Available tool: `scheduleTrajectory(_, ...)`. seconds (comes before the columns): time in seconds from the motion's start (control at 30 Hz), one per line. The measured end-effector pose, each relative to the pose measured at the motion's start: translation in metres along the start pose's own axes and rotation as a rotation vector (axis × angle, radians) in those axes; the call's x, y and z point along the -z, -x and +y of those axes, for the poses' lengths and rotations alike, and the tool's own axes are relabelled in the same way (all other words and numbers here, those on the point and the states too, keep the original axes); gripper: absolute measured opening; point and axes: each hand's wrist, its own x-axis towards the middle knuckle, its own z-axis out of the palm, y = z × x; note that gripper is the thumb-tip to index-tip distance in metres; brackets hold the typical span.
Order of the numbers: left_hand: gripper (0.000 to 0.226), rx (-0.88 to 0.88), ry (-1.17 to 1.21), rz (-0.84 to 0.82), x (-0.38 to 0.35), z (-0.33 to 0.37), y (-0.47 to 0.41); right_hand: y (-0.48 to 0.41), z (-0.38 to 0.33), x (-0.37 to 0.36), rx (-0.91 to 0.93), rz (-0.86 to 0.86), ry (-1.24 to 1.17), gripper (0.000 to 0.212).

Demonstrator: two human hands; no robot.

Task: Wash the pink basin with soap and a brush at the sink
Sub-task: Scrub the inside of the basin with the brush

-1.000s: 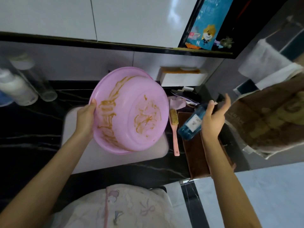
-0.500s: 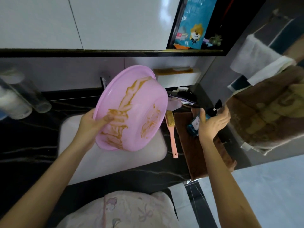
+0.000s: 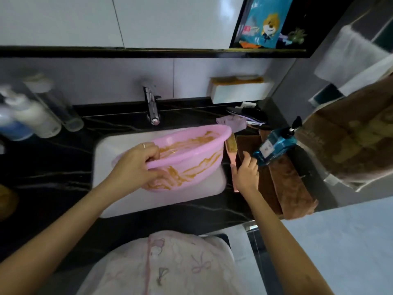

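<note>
Held mid-frame only by the left hand (image 3: 136,169), fingers curled over its rim, the smeared pink basin (image 3: 191,154) could slip (slick plastic) while the right hand (image 3: 246,175), fingers loosely straight, is at the brush (image 3: 231,143).

Could not see the fingertips of the left hand (image 3: 136,165): curled over the near rim of the pink basin (image 3: 191,154) and hidden inside. Lost the drain and much of the floor of the white sink (image 3: 110,150) under the basin. Saw the brush (image 3: 231,145) only in part, its handle covered by the right hand (image 3: 246,173); could not tell whether gripped or only touched. Could not read the label on the blue pump bottle (image 3: 274,147), too small. Found the bottles (image 3: 32,118) at the left blurred and cut by the edge. Found the brown towel (image 3: 350,150) cut by the right edge, the blue package (image 3: 263,20) by the top edge.
</note>
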Motion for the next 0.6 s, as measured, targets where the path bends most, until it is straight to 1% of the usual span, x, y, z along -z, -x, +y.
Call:
scheduleTrajectory(0.03, 0.037, -0.051, -0.056, -0.035, 0.000, -0.004, 0.005, 0.000, -0.001, -0.002, -0.059, -0.072, 0.035, 0.061)
scheduleTrajectory(0.1, 0.036, -0.164, -0.129, -0.078, 0.000, -0.010, 0.014, -0.002, -0.002, -0.003, -0.097, -0.158, 0.053, 0.063)
scheduleTrajectory(0.2, 0.026, -0.344, -0.201, -0.062, 0.000, -0.013, 0.021, -0.009, -0.006, 0.000, -0.188, -0.233, -0.049, 0.062)
scheduleTrajectory(0.3, 0.019, -0.461, -0.276, -0.050, 0.000, -0.008, 0.029, -0.011, -0.006, -0.002, -0.221, -0.281, -0.048, 0.056)
scheduleTrajectory(0.47, 0.017, -0.563, -0.398, -0.014, -0.002, -0.019, 0.047, 0.001, -0.002, -0.003, -0.235, -0.231, -0.120, 0.036)
scheduleTrajectory(0.53, 0.012, -0.568, -0.467, -0.016, -0.009, -0.036, 0.052, 0.012, -0.004, -0.003, -0.231, -0.158, -0.164, 0.031)
scheduleTrajectory(0.6, 0.014, -0.543, -0.531, -0.028, -0.018, -0.055, 0.054, 0.021, -0.007, -0.003, -0.221, -0.056, -0.241, 0.026)
